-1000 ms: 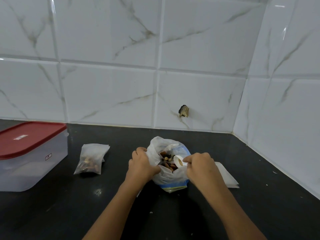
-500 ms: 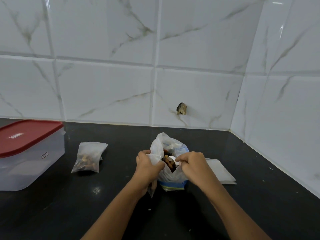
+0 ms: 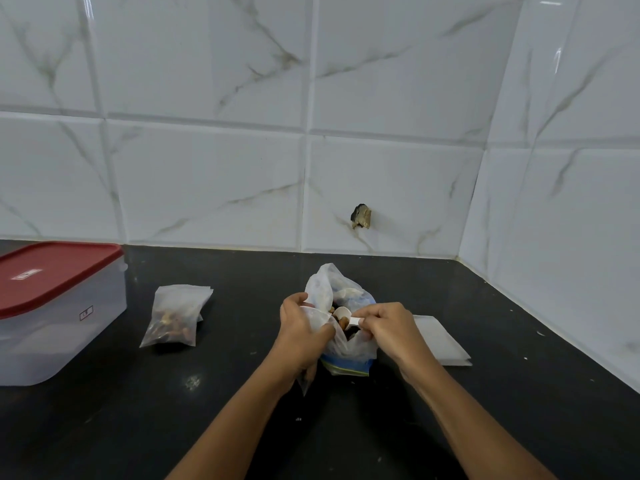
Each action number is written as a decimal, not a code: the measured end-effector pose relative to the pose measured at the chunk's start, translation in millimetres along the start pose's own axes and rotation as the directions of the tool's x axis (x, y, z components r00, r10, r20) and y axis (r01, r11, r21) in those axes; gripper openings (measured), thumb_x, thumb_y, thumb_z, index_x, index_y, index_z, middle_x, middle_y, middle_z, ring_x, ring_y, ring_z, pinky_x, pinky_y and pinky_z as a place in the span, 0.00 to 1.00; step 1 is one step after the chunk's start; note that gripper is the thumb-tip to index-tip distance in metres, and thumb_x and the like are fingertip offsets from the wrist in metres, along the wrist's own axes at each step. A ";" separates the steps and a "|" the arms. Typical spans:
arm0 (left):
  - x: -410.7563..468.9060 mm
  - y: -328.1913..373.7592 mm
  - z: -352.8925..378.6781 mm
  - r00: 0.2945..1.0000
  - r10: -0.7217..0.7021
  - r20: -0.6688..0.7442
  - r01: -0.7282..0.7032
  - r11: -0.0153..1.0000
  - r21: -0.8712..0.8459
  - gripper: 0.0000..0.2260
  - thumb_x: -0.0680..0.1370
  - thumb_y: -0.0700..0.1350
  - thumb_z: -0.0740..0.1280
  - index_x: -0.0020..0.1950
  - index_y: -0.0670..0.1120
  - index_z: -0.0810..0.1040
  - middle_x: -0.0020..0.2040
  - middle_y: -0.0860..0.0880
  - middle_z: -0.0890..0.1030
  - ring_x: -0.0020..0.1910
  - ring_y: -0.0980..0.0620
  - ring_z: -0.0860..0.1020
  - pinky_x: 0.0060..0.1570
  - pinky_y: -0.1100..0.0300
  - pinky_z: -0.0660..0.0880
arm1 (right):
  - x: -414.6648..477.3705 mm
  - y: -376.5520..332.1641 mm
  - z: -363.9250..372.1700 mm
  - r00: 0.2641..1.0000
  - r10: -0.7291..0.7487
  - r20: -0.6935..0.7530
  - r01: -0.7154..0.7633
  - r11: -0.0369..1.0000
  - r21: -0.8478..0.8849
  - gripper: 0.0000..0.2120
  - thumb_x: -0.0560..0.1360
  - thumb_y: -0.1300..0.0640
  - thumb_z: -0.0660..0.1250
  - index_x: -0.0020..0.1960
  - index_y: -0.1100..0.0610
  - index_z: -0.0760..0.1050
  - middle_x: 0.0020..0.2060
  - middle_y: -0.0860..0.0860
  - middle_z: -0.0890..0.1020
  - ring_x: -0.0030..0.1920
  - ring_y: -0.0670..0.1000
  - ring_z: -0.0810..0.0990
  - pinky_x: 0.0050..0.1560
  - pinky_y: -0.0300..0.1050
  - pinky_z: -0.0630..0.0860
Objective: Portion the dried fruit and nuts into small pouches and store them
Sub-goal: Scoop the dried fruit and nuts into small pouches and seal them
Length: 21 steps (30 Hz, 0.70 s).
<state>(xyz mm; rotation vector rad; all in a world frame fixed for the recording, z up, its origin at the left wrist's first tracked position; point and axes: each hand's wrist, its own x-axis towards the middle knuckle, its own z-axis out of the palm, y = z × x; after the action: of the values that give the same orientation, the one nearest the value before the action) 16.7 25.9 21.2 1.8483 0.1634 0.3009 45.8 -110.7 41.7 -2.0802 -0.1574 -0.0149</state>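
Note:
A large clear bag of mixed dried fruit and nuts stands open on the dark counter. My left hand grips a small empty pouch at the bag's left side, its mouth held up. My right hand pinches the handle of a small white scoop whose bowl sits over the nuts in the bag. A filled pouch lies flat to the left.
A clear storage box with a red lid stands at the far left. A flat stack of empty pouches lies right of the bag. Tiled walls close the back and right, forming a corner.
My left hand has shifted from the bag's rim to holding a small pouch up beside it. The scoop has stayed in the bag's mouth in my right hand.

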 end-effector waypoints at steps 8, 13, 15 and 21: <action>5.2 -0.6 -1.4 0.999 0.034 0.027 -0.035 0.999 0.026 0.29 0.74 0.40 0.68 0.70 0.44 0.57 0.67 0.46 0.60 0.59 0.52 0.67 0.53 0.61 0.70 | 5.2 8.5 -4.5 0.999 0.044 0.018 -0.045 0.998 0.046 0.13 0.75 0.65 0.60 0.49 0.57 0.82 0.35 0.52 0.80 0.32 0.46 0.77 0.33 0.36 0.73; 6.0 -6.3 -2.7 0.997 0.072 0.013 -0.072 0.997 0.003 0.32 0.72 0.42 0.72 0.69 0.43 0.58 0.66 0.47 0.62 0.63 0.52 0.66 0.55 0.62 0.68 | 9.8 2.2 6.2 0.975 -0.216 0.058 0.218 0.858 -0.465 0.15 0.76 0.60 0.58 0.56 0.49 0.81 0.53 0.53 0.82 0.52 0.53 0.79 0.53 0.45 0.76; 6.7 -7.6 -2.4 0.997 0.073 0.007 -0.073 0.997 -0.014 0.32 0.71 0.42 0.73 0.68 0.44 0.59 0.64 0.48 0.62 0.62 0.52 0.66 0.55 0.61 0.68 | 10.9 4.9 1.4 0.980 -0.195 0.036 0.197 0.937 -0.288 0.14 0.75 0.63 0.60 0.52 0.52 0.82 0.43 0.51 0.82 0.46 0.50 0.79 0.49 0.42 0.76; 10.4 -6.8 0.5 0.996 0.094 -0.012 -0.093 0.995 0.038 0.30 0.72 0.41 0.71 0.68 0.43 0.59 0.60 0.51 0.60 0.60 0.53 0.66 0.54 0.62 0.68 | 6.8 6.7 -4.6 0.994 0.091 0.058 -0.104 0.955 0.276 0.11 0.76 0.67 0.60 0.49 0.62 0.81 0.26 0.52 0.70 0.20 0.41 0.67 0.21 0.29 0.61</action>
<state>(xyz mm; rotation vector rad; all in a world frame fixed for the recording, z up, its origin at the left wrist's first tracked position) 27.1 30.2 15.9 1.8941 0.0921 0.3779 53.6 -117.2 38.6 -1.8043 -0.0786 0.1088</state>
